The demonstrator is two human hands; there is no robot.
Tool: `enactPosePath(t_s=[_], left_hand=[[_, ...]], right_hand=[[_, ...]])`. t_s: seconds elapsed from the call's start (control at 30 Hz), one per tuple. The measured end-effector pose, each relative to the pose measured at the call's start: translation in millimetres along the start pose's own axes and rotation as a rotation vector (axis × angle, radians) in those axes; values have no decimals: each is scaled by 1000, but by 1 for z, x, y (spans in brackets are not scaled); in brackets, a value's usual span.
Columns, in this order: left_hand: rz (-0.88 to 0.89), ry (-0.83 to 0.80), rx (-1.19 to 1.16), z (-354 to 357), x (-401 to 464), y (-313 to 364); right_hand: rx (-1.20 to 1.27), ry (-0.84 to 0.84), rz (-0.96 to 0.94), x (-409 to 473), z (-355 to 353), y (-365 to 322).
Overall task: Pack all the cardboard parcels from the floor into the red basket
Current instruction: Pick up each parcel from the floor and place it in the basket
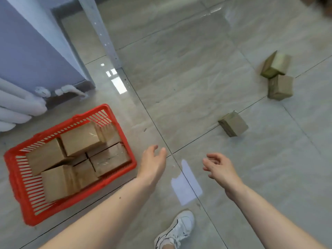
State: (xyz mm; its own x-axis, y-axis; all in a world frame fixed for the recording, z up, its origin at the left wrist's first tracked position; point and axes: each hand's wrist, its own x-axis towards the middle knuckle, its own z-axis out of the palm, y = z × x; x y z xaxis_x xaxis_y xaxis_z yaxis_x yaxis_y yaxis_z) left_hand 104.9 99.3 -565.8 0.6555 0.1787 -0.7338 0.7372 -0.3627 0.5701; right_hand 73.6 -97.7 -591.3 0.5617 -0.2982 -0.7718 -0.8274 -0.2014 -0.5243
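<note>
The red basket (17,178) stands on the floor at the lower left, filled with several brown cardboard parcels (79,139). Three more parcels lie on the tiles to the right: a near one (233,124), a farther one (280,87), and a tilted one (276,64) leaning just behind it. My left hand (152,163) hovers just right of the basket, fingers relaxed and holding nothing. Over the bare floor, my right hand (220,167) also holds nothing, its fingers loosely curled. Both hands are well short of the loose parcels.
A grey cabinet (30,56) and a metal shelf post (100,33) stand at the upper left, with white pipes (16,105) behind the basket. My white sneaker (177,230) is at the bottom centre. Glossy tiled floor (188,78) stretches between me and the loose parcels.
</note>
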Motion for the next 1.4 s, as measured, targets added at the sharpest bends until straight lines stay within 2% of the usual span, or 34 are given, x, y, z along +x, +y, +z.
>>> enactPosePath(t_s=[0.17, 0.33, 0.57, 0.73, 0.93, 1.13, 1.4], left_hand=[[0, -71, 17, 75, -7, 61], [15, -96, 33, 115, 11, 120], [30, -85, 2, 149, 61, 203], [27, -63, 11, 181, 89, 234], [-65, -46, -37, 241, 107, 240], [-194, 11, -118, 315, 122, 219], [-274, -1, -211, 396, 175, 159]], right_hand=[[33, 54, 32, 27, -90, 4], [6, 68, 55, 55, -150, -9], [10, 119, 19, 117, -204, -67], [32, 108, -32, 170, -225, -96], [-75, 38, -24, 228, -263, -90], [-248, -75, -16, 284, -295, -65], [-422, -204, -16, 363, -281, -13]])
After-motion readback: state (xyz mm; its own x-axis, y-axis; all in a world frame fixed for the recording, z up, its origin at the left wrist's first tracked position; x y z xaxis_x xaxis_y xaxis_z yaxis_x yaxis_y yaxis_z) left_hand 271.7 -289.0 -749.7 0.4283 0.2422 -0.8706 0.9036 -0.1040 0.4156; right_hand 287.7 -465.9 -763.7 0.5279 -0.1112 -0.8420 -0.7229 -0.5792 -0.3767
